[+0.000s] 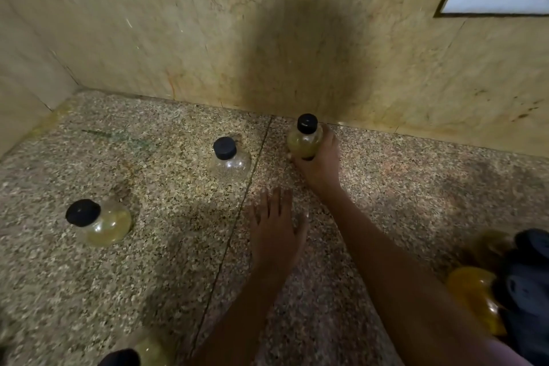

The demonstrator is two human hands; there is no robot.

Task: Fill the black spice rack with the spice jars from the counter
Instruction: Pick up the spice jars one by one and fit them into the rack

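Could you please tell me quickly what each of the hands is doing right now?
Left hand: open, fingers straight, flat over the counter, holding nothing.
Right hand: gripping the jar by the wall.

Right hand (319, 162) at frame centre, arm stretched from lower right, fingers curled round jar (305, 140). Left hand (274, 230) below it, palm down, fingers straight, spread.
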